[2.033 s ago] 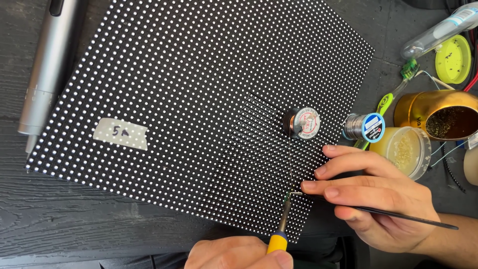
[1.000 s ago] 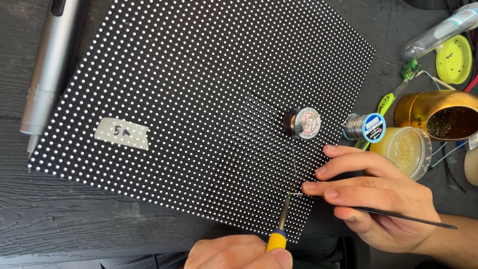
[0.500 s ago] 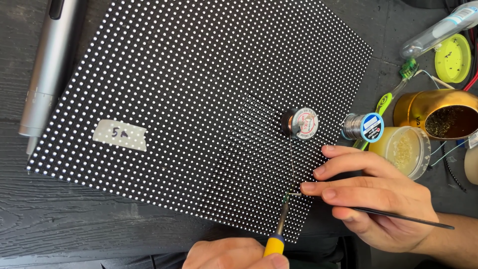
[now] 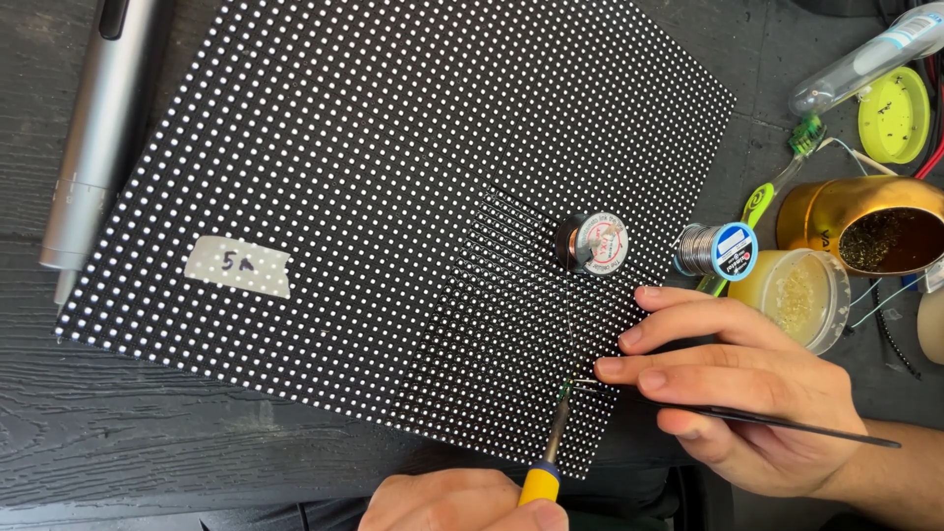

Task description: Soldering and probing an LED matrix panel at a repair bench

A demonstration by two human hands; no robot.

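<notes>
A black LED panel, studded with rows of white dots, lies flat on the dark wooden desk and serves as the landmark here. At its near edge, toward the right corner, the left hand has its fingers closed round the yellow handle of a soldering iron, whose thin tip points up onto the panel's dots. The right hand rests just off the panel's right edge, its fingers pinching black tweezers whose points meet the iron's tip on the panel surface (the hand's side seems braced against the desk, probably to steady such fine work).

On the panel itself, a little above the working spot, a small spool of solder wire stands, close enough to feed wire to the joint; a fine strand seems to run down from it. A strip of pale tape sits on the panel's left part. Left of the panel lies a grey cylindrical tool. Right of the panel are a second spool with a blue label, a clear tub of yellowish paste, a gold tin holding dark tip-cleaning material, a green lid and a clear tube, all within the right hand's reach.
</notes>
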